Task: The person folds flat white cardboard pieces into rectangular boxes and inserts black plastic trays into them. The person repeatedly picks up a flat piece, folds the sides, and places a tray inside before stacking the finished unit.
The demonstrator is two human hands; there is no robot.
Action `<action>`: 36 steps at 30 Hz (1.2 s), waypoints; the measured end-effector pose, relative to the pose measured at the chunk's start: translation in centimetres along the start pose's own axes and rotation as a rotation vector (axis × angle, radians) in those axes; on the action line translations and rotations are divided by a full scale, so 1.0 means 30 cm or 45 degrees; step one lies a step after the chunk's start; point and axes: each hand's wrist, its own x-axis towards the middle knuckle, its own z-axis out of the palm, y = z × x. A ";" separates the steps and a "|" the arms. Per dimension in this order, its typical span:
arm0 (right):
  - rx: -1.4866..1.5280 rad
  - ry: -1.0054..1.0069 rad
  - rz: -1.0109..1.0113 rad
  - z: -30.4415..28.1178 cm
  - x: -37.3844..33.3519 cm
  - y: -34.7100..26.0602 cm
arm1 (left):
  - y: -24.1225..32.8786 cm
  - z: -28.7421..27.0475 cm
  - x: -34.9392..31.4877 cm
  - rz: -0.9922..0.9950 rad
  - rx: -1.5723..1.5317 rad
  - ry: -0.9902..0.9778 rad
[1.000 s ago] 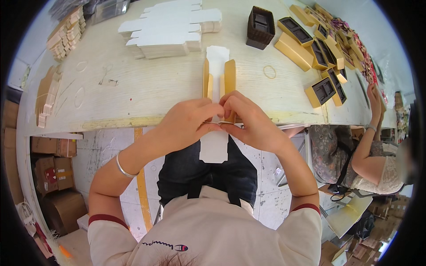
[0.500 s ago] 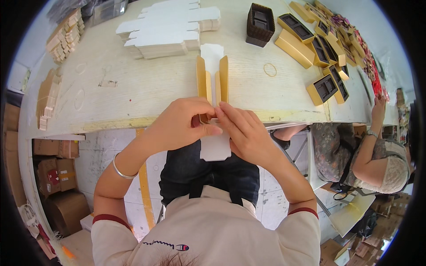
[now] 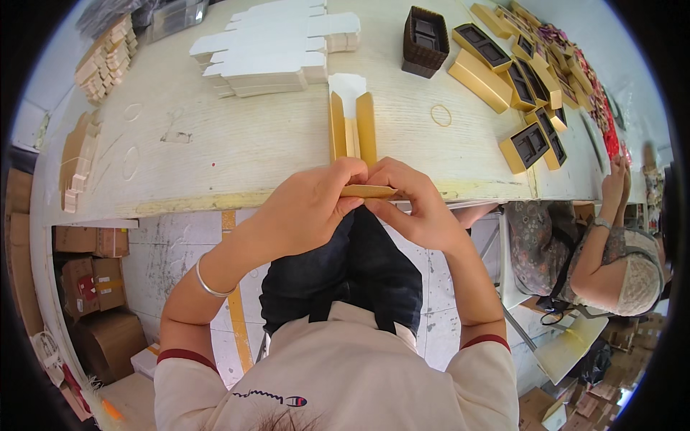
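Evidently light and thin-walled, the gold carton [image 3: 366,123] stands at the near edge of the bench [image 3: 251,136], on the near side of the white stack [image 3: 273,44] and slightly to its right. Judged stiff along folds, easily creased, somewhat slick on the gold face. Recommended hold: the end panel [image 3: 368,192], pinched near its corners. Left hand [image 3: 309,201] and right hand [image 3: 415,200]: each grip clamped on that panel, thumb against fingers. Bench surface pale, marked, yellowed along the edge. Right of the stack: dark basket [image 3: 425,44], rubber band [image 3: 432,115], gold boxes [image 3: 512,154]; farther right, a co-worker [image 3: 607,276].
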 end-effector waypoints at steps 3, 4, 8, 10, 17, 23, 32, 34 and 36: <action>-0.135 0.015 -0.168 -0.010 -0.013 0.012 | 0.017 -0.018 0.012 -0.156 -0.155 -0.072; -0.204 0.068 -0.156 -0.001 -0.021 0.005 | 0.018 -0.023 0.015 -0.237 -0.242 -0.108; -0.201 0.248 -0.122 0.024 -0.002 -0.001 | -0.020 -0.009 0.007 -0.329 -0.552 -0.014; -0.076 0.297 -0.008 0.040 0.004 -0.003 | -0.027 0.005 0.008 -0.347 -0.694 0.100; -0.736 0.191 -0.240 0.041 -0.020 -0.014 | 0.004 0.016 -0.010 -0.196 -0.172 0.174; -1.106 0.037 -0.505 0.022 0.009 -0.025 | -0.009 0.083 -0.019 0.203 0.366 0.476; -0.894 -0.158 -0.179 -0.005 0.031 -0.017 | 0.015 0.011 0.022 -0.157 0.191 0.088; -0.670 -0.193 -0.189 -0.021 0.041 -0.008 | 0.010 -0.008 0.035 -0.192 0.137 0.017; -0.660 -0.172 -0.241 -0.031 0.042 -0.011 | 0.005 -0.029 0.034 -0.215 0.059 -0.051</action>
